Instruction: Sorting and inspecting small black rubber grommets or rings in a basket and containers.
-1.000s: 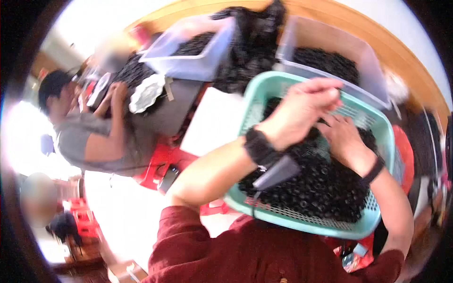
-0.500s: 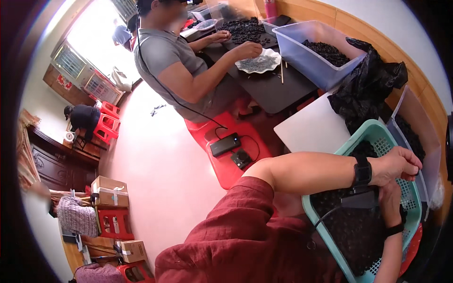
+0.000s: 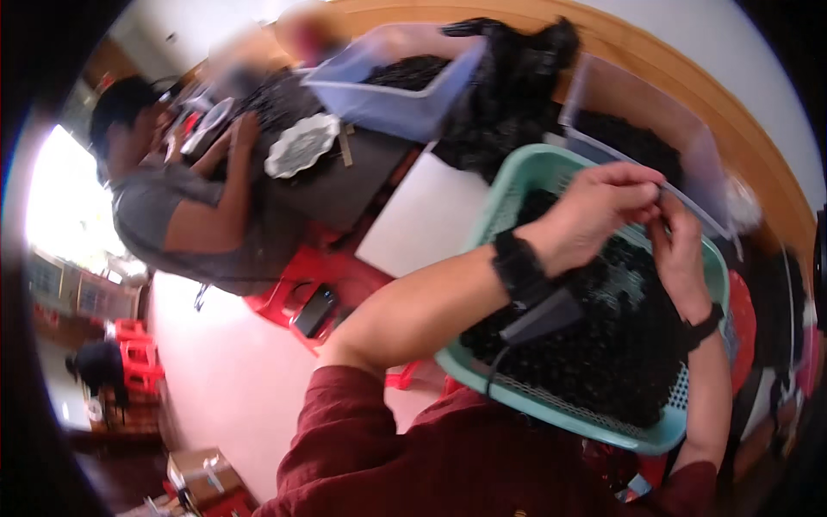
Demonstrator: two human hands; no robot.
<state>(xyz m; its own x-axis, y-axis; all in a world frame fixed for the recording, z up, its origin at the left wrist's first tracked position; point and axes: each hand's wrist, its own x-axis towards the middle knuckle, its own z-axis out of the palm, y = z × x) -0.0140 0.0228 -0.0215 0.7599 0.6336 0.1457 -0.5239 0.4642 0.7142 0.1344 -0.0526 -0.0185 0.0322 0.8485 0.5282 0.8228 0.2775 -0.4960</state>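
Clock positions are referred to the centre of the green basket (image 3: 551, 420), with 12 o'clock at the top of the picture. Dark pieces (image 3: 573, 370) are contained in the basket. The step in hand is judged to be two-handed fingertip handling of one small dark piece (image 3: 660, 193), held at 1 o'clock. It appears to be pinched between thumb and fingertips of the left hand (image 3: 599, 205); the right hand (image 3: 683, 246) is bent to meet it, its grip indeterminable. For the next move, a steady pinch is required. Travel is bounded at 12 to 1 o'clock by the clear bin (image 3: 702, 159); open room is offered above the pieces at 6 o'clock.
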